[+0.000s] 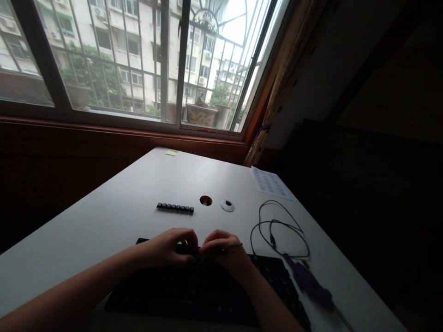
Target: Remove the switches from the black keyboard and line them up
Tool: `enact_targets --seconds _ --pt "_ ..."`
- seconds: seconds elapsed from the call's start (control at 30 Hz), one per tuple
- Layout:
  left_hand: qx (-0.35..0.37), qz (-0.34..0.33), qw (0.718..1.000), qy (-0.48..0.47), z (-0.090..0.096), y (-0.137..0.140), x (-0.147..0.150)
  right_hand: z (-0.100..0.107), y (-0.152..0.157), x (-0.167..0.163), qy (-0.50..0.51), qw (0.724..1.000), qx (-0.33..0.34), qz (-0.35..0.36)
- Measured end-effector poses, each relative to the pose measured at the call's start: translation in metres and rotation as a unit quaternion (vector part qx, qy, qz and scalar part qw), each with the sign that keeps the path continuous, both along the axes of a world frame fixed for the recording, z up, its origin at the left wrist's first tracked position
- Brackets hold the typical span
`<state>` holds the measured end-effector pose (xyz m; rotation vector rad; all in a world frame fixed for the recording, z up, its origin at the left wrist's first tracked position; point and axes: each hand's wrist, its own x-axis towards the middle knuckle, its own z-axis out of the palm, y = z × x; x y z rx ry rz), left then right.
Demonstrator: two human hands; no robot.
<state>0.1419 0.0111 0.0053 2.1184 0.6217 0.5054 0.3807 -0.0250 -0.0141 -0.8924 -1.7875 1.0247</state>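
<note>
A black keyboard lies on the white table in front of me, much of it in deep shadow. Over its back edge is my left hand, its fingers curled down and the thumb bent in towards them. What sits at those fingertips is too dark and small to make out. Close beside it, my right hand is closed on a thin pointed tool, held nearly level, with its dark tip sticking out to the right. Behind the hands stands a straight row of black keycaps.
A round cable hole and its loose grey cover are mid-table. To the right lie a coiled black cable and a purple duster-like thing. Printed paper and a yellow note rest near the far edge, below the window.
</note>
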Motion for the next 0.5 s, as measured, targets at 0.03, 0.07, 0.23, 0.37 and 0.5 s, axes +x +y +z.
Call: enact_targets --seconds 0.03,0.07,0.23,0.37,0.5 --pt "-0.005 0.000 1.000 -0.003 0.000 0.000 0.000 0.000 0.000 0.000 0.001 1.000 0.001 0.000" --pt "-0.010 0.000 1.000 -0.005 0.000 0.000 0.000 0.000 0.000 0.000 0.003 1.000 0.002 -0.001" --pt "-0.028 0.012 0.999 -0.014 -0.001 0.003 -0.001 0.003 0.000 0.000 0.015 1.000 0.017 -0.016" --pt "-0.078 0.026 0.996 -0.036 -0.009 0.010 -0.004 0.007 -0.003 0.001 0.006 0.998 0.034 -0.050" --pt "-0.179 0.057 0.979 -0.080 -0.014 0.016 -0.005 0.007 -0.004 0.002 0.005 0.995 0.062 -0.076"
